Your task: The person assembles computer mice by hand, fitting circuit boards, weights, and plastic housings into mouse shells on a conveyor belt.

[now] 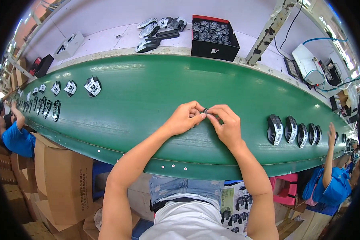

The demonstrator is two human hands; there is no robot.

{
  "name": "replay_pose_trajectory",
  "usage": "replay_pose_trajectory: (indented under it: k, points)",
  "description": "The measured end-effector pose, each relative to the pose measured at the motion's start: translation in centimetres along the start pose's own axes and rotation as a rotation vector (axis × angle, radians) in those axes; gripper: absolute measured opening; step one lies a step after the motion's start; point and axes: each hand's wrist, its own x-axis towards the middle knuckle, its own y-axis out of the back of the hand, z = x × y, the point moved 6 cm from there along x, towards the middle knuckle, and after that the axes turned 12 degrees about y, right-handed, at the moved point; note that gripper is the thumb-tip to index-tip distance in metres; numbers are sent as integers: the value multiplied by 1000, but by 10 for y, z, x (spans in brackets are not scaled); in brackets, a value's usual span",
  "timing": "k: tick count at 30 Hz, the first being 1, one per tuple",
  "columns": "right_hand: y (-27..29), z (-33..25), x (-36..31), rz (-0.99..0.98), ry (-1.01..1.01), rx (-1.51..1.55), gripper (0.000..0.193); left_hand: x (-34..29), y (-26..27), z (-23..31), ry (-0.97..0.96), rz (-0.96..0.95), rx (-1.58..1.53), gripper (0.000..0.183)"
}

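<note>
Over the middle of the green belt [136, 94], both my hands meet at a small dark ring-shaped part [205, 111]. My left hand [184, 117] pinches it from one side with thumb and forefinger. From the other side the fingertips of my right hand [227, 123] are closed on the same part. Fingers cover much of it, so its details are hard to make out. On the belt to the right stands a row of black and silver computer mouse shells [275, 130]. To the left lie white and black mouse pieces [93, 86] and a row of narrow dark pieces [56, 111].
A black box [214, 53] of round dark parts stands on the far ledge, beside a pile of mouse shells [148, 45]. A metal post [270, 32] rises at its right. Co-workers in blue sit at left [18, 138] and right [333, 186]. Cardboard boxes [64, 180] stand below left.
</note>
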Motion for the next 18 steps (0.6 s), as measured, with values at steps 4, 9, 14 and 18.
replay_pose_trajectory:
  k: [4,9,14,18]
  points:
    - [15,0,13,-163,121,-115,11,3,19,9,-16,134,-10,24]
    - [19,-7,27,-511,215,-212,7,2,57,14,-64,295,-17,19]
    - [13,0,27,-646,273,-252,6,10,48,12,-134,301,61,18]
    - [9,-4,29,-586,199,-203,9,5,45,12,-150,322,106,18]
